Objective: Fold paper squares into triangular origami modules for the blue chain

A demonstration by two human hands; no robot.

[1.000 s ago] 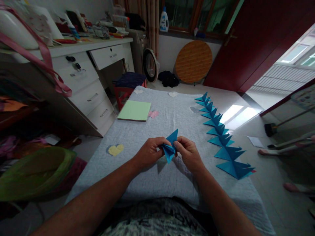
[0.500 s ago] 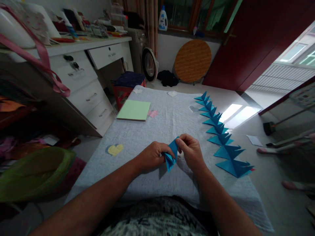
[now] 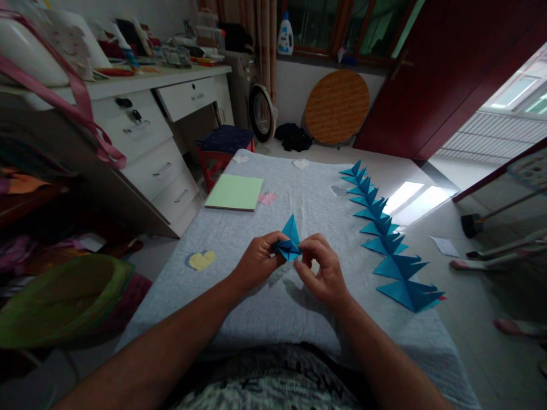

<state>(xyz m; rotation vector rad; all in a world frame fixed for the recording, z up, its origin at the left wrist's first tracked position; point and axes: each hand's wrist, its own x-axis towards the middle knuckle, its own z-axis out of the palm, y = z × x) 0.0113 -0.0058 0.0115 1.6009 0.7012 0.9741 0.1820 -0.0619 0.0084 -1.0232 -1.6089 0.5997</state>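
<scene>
Over the cloth-covered worktop (image 3: 239, 233), the left hand (image 3: 258, 259) has its grip pinched on folded blue paper (image 3: 290, 230); the curled right hand (image 3: 322, 270) meets its right edge, pinching or not I cannot tell. Leftward stands a green-lined bin (image 3: 122, 282), contents unclear. Blue origami cranes (image 3: 387, 244) line the right; beyond lie green paper sheets (image 3: 235, 192).

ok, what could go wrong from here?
1. The left hand pinches the small folded blue paper between its fingers; too firm a squeeze might crumple it or skew a crease.
2. The row of blue folded pieces runs along the right edge of the cloth; an outward swing of the right forearm could knock the nearest off.
</scene>
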